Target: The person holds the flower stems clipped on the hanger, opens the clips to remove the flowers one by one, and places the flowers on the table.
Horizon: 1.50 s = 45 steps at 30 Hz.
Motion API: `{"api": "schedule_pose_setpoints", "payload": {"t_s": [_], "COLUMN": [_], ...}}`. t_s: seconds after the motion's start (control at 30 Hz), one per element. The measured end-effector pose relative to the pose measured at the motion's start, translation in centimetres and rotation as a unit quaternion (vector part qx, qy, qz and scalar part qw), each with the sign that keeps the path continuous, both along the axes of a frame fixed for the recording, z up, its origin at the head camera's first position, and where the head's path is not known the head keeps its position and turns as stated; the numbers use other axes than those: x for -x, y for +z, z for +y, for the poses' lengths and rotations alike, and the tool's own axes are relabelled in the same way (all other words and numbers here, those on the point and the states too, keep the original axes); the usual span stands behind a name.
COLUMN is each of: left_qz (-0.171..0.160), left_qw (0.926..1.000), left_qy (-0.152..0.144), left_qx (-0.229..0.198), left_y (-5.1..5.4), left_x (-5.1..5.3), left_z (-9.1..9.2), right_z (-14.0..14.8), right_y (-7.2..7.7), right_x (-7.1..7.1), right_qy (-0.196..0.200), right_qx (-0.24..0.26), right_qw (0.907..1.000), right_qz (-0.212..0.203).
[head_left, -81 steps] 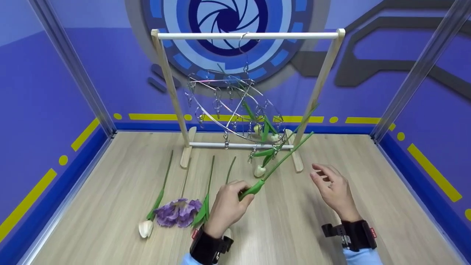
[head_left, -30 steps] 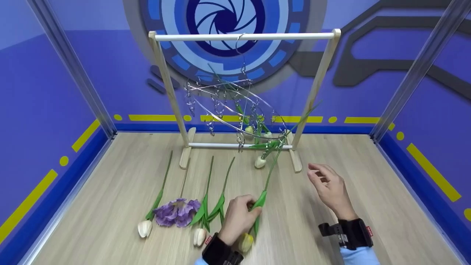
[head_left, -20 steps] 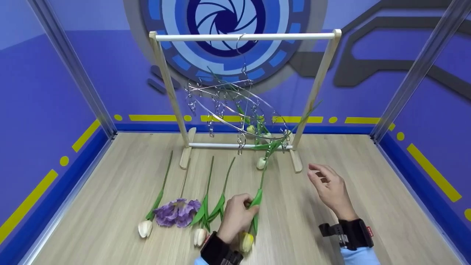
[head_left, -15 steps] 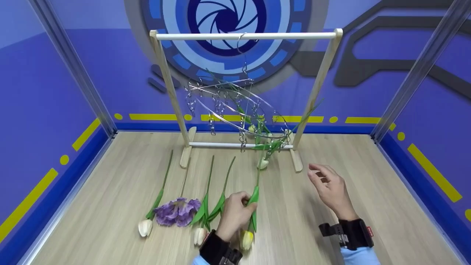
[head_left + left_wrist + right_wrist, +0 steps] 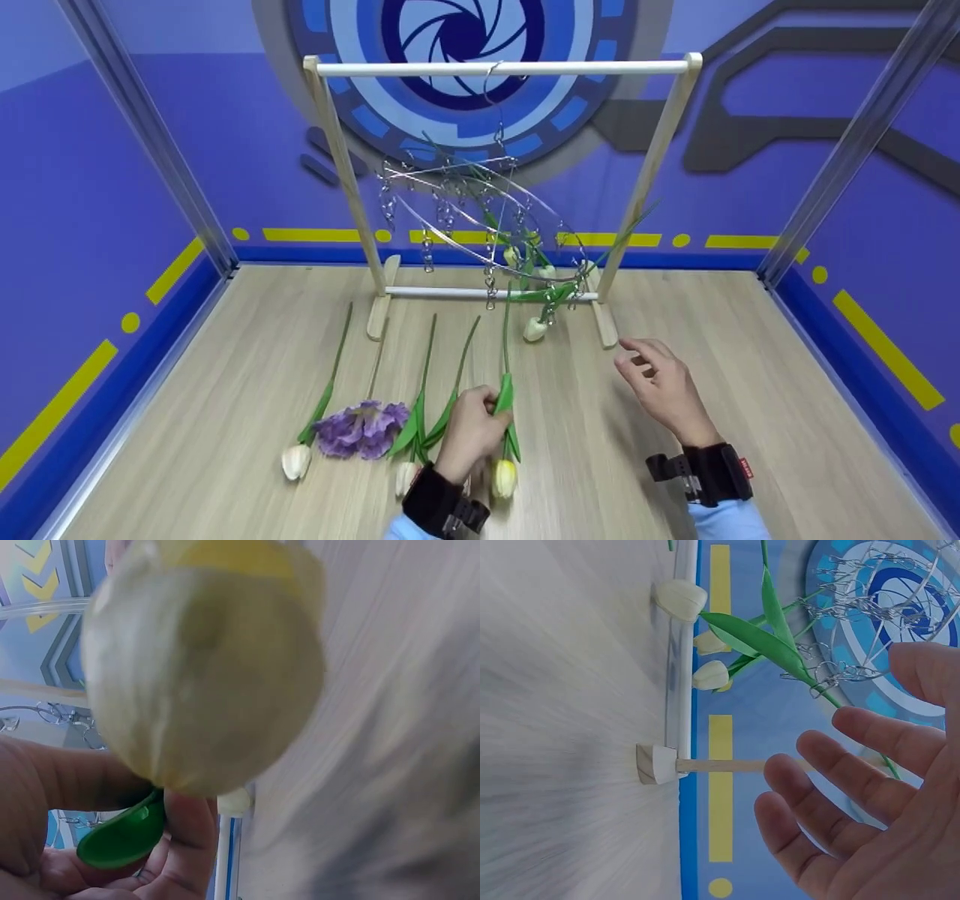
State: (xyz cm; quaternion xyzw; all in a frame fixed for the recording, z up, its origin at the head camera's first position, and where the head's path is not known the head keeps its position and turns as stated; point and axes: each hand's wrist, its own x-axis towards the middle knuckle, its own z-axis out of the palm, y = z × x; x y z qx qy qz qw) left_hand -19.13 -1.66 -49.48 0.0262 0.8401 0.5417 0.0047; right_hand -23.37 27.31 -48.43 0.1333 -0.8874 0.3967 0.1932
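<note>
My left hand [image 5: 471, 429] pinches a yellow tulip [image 5: 505, 478] by its green leaves; its stem points toward the rack and its bloom toward me. That bloom fills much of the left wrist view, with thumb and fingers around a leaf [image 5: 127, 836]. Left of it lie a white tulip [image 5: 296, 463], a purple flower [image 5: 361, 430] and a pale tulip [image 5: 407, 478]; another tulip's bloom is hidden behind my left hand. My right hand [image 5: 664, 386] holds nothing, fingers loosely bent. Beyond, a tilted metal clip hanger [image 5: 490, 264] bears several tulips, including a white one [image 5: 535, 329].
A wooden rack [image 5: 495, 69] with a white top bar carries the hanger by its hook. Its right foot [image 5: 606, 326] stands beyond my right hand. Blue printed panels [image 5: 142, 172] enclose the wooden tabletop [image 5: 247, 337] at the back and sides.
My left hand has lowered the yellow tulip and moved it slightly left, its stem swinging from right-leaning to nearly straight, away from the hanging flowers. The right hand has barely shifted.
</note>
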Motion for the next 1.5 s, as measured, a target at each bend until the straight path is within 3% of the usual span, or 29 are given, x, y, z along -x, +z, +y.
{"api": "schedule_pose_setpoints", "payload": {"t_s": [0.27, 0.67, 0.93, 1.17, 1.33, 1.5], "left_qz": [-0.003, -0.019, -0.001, -0.012, -0.02, -0.019], "left_qw": [0.9995, 0.9986, 0.9972, 0.9955, 0.9962, 0.9965], "left_qy": [0.003, 0.0, 0.002, 0.01, 0.01, 0.008], "left_qx": [0.033, 0.049, 0.074, 0.093, 0.084, 0.081], "left_y": [-0.3, -0.8, -1.2, -1.6, -1.7, -1.7], "left_x": [0.0, -0.2, -0.1, 0.1, 0.1, 0.1], "left_z": [-0.1, 0.1, 0.3, 0.4, 0.4, 0.3], "right_z": [-0.7, -1.6, -2.3, -3.0, -3.3, -3.3], "right_y": [-0.9, -0.9, -1.2, -1.5, -1.5, -1.4], "right_x": [0.2, 0.1, 0.1, -0.1, -0.2, -0.1], "right_qy": [0.005, 0.022, 0.032, 0.035, 0.036, 0.034], "right_qx": [-0.048, -0.07, -0.087, -0.119, -0.114, -0.111], "right_qw": [0.9987, 0.9973, 0.9956, 0.9923, 0.9928, 0.9932], "right_qz": [-0.015, -0.01, -0.011, 0.001, -0.007, 0.012]}}
